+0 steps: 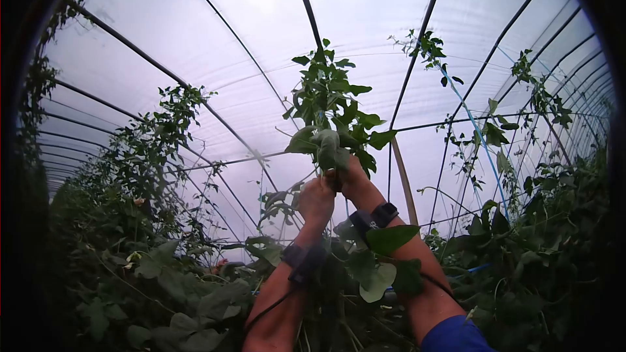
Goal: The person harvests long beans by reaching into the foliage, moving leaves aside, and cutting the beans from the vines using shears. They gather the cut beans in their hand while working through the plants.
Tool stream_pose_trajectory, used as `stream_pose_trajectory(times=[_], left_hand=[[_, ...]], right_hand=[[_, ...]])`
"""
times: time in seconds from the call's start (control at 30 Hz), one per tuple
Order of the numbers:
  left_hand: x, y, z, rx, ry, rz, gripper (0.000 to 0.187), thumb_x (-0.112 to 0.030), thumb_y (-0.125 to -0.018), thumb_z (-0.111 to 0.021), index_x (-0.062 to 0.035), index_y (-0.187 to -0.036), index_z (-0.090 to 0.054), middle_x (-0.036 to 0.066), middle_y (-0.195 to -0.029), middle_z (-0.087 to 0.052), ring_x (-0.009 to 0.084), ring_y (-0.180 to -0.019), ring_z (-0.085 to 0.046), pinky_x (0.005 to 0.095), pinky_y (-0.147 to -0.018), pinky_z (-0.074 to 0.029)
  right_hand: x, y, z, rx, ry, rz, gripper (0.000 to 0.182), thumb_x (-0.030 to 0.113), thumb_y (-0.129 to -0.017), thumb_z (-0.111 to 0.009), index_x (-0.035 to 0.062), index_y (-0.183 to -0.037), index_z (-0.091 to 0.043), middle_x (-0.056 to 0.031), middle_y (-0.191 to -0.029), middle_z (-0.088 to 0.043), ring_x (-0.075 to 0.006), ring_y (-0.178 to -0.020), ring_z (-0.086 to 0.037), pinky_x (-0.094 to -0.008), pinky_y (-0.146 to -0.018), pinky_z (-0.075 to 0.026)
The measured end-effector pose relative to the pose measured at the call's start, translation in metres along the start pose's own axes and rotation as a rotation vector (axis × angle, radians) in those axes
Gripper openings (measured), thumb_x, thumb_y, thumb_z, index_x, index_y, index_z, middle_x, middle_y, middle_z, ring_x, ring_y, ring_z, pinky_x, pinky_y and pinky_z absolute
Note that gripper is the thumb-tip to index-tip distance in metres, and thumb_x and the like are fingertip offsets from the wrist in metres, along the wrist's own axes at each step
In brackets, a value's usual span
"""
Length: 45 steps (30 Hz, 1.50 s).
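Both arms reach up and forward to the middle of the view. My left hand (pixel 317 199) is closed around the stems of a leafy climbing vine (pixel 329 94). Right beside it and slightly higher, my right hand (pixel 351 178) is also closed on the vine, its fingers partly hidden by leaves. The vine rises above the hands in a dense bunch of green leaves. Dark straps (pixel 304 261) with cords circle both wrists. Broad leaves (pixel 391 238) lie across the right forearm, and a blue sleeve (pixel 455 335) shows at its lower end.
Dark curved frame bars (pixel 417 45) carry a translucent plastic cover (pixel 248 0) overhead. Dense foliage (pixel 176 293) fills both sides low down. More vines (pixel 173 124) climb at left. At right, a blue string (pixel 475 124) runs diagonally, and a wooden pole (pixel 404 182) leans behind the hands.
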<state>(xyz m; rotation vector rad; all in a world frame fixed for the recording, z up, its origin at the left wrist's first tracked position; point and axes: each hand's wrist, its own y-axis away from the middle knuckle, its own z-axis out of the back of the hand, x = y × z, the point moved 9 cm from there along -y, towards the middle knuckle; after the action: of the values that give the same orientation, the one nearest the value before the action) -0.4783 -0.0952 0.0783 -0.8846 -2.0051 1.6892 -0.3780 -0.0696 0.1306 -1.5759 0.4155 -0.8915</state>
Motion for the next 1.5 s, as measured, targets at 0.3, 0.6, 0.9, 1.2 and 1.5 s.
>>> stream_pose_trajectory(times=[0.3, 0.6, 0.9, 1.2, 1.5], left_hand=[[-0.003, 0.016, -0.005, -0.076, -0.092, -0.054, 0.035, -0.034, -0.090, -0.045, -0.0046, -0.078, -0.061, 0.023, -0.075, -0.063, 0.0425, -0.074, -0.061, 0.0519, -0.064, -0.046], [0.001, 0.052, -0.008, 0.001, -0.022, -0.249, 0.023, -0.029, -0.086, -0.050, -0.0077, -0.089, -0.060, 0.023, -0.067, -0.061, 0.0433, -0.065, -0.060, 0.0527, -0.058, -0.046], [-0.011, 0.069, 0.017, -0.091, 0.213, -0.379, 0.010, -0.013, -0.081, -0.053, -0.0034, -0.082, -0.055, 0.021, -0.067, -0.057, 0.0417, -0.065, -0.059, 0.0446, -0.054, -0.045], [0.018, 0.073, 0.011, -0.152, 0.158, -0.196, 0.024, -0.025, -0.092, -0.052, -0.0043, -0.082, -0.060, 0.017, -0.065, -0.058, 0.0375, -0.062, -0.059, 0.0442, -0.053, -0.042], [0.012, 0.081, 0.009, -0.110, 0.143, -0.237, 0.020, -0.026, -0.091, -0.052, -0.0090, -0.083, -0.060, 0.018, -0.062, -0.059, 0.0395, -0.059, -0.059, 0.0472, -0.049, -0.042]], right_hand=[[-0.034, -0.021, 0.038, -0.003, -0.073, 0.239, 0.022, 0.014, -0.079, -0.065, 0.0054, -0.097, -0.056, -0.0103, -0.082, -0.058, -0.0236, -0.067, -0.059, -0.0317, -0.063, -0.052], [-0.037, 0.029, 0.027, -0.012, 0.355, 0.632, 0.016, 0.018, -0.087, -0.054, 0.0063, -0.077, -0.051, -0.0020, -0.062, -0.045, -0.0107, -0.048, -0.042, -0.0236, -0.044, -0.038], [-0.028, 0.051, 0.019, -0.063, 0.627, 0.391, 0.010, 0.006, -0.080, -0.059, 0.0023, -0.082, -0.050, -0.0040, -0.065, -0.048, -0.0163, -0.054, -0.045, -0.0274, -0.053, -0.040], [-0.067, 0.017, 0.023, -0.295, -0.428, -0.580, 0.035, 0.028, -0.078, -0.062, 0.0071, -0.107, -0.057, -0.0139, -0.100, -0.059, -0.0301, -0.090, -0.058, -0.0456, -0.075, -0.050], [-0.074, -0.009, 0.079, 0.002, 0.008, 0.321, 0.015, 0.020, -0.083, -0.058, 0.0052, -0.085, -0.059, -0.0068, -0.079, -0.057, -0.0189, -0.071, -0.056, -0.0352, -0.057, -0.046]])
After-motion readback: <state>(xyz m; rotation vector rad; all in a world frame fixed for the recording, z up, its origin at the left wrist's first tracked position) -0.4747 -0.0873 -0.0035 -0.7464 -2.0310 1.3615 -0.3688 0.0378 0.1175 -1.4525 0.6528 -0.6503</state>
